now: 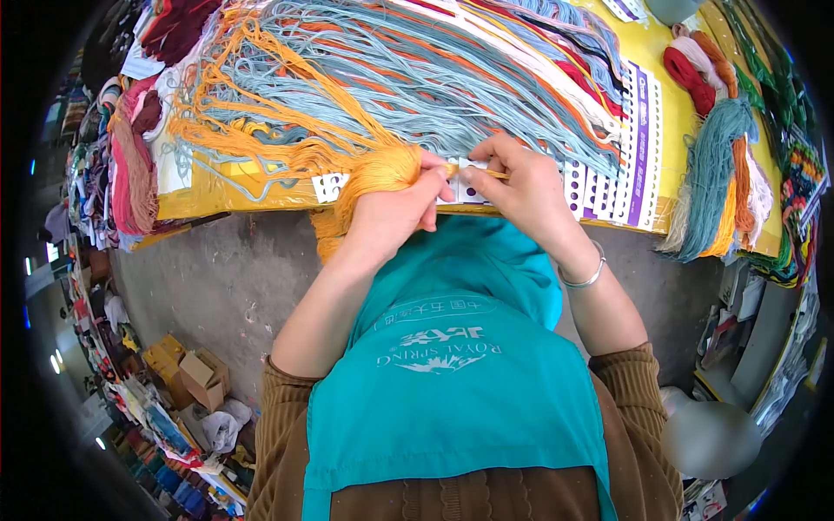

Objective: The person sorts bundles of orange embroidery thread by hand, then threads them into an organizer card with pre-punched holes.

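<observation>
A thick bundle of orange-yellow thread (380, 180) hangs over my left hand (401, 204), whose fingers are closed on it near the table's front edge. Just to the right, my right hand (514, 180) pinches a thin end of the same yellow thread beside a white punched card (470, 184). A short stretch of yellow strand runs between the two hands. Behind them, long light-blue threads (365, 74) lie across the table with orange, white and red ones among them. Loose yellow strands (252, 143) spread out to the left.
White and purple punched cards (641, 143) lie at the right on the yellow table (662, 104). Beyond them are teal thread skeins (719, 174) and red ones (689, 80). Pink skeins (132, 169) hang at the left edge. Cardboard boxes (201, 378) stand on the floor.
</observation>
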`<action>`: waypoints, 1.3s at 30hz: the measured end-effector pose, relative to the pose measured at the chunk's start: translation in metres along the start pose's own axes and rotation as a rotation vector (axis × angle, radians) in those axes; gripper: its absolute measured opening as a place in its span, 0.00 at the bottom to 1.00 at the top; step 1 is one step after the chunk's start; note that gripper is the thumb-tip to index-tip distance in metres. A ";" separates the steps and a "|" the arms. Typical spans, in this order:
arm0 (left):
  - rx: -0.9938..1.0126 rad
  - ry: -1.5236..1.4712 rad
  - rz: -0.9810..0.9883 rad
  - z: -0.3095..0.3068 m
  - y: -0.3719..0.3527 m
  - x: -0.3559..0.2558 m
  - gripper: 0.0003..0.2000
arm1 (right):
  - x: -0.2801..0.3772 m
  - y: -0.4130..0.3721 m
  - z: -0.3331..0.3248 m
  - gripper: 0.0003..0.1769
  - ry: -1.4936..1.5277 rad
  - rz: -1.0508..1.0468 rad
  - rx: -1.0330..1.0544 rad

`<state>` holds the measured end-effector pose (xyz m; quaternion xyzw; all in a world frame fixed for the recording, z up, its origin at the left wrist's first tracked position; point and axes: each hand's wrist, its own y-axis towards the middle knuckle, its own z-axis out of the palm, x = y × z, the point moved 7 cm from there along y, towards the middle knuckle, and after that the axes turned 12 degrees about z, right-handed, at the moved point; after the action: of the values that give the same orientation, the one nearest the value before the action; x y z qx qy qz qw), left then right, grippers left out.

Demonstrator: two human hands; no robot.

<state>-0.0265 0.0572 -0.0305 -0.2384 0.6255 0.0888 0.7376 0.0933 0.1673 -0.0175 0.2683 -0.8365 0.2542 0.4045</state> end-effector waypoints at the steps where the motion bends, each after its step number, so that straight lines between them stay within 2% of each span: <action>1: 0.030 -0.073 -0.014 0.008 0.000 -0.002 0.07 | 0.001 0.000 -0.001 0.15 -0.032 -0.028 -0.028; 5: 0.144 -0.210 -0.169 0.018 -0.009 -0.003 0.06 | 0.004 0.001 0.007 0.14 -0.043 -0.055 -0.077; 8: 0.085 -0.214 -0.150 0.011 -0.007 0.000 0.06 | 0.005 0.002 0.007 0.13 -0.085 -0.034 -0.076; 12: -0.063 -0.285 -0.076 -0.008 -0.003 0.002 0.07 | -0.004 0.004 0.006 0.14 0.031 0.080 0.043; 20: -0.028 -0.329 -0.159 0.000 -0.006 0.007 0.08 | 0.012 -0.002 0.001 0.20 -0.144 -0.052 -0.042; 23: 0.000 -0.334 -0.186 0.006 -0.008 0.006 0.11 | 0.011 -0.002 0.002 0.21 -0.154 -0.041 -0.073; 33: 0.063 -0.358 -0.176 0.011 -0.009 0.004 0.18 | 0.007 0.000 0.005 0.19 -0.162 -0.024 -0.075; 39: 0.016 -0.283 -0.202 0.010 -0.009 0.003 0.18 | 0.011 -0.003 0.002 0.18 -0.124 -0.026 -0.058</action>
<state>-0.0134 0.0536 -0.0307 -0.2792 0.4890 0.0417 0.8254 0.0882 0.1613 -0.0096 0.2823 -0.8634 0.2076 0.3628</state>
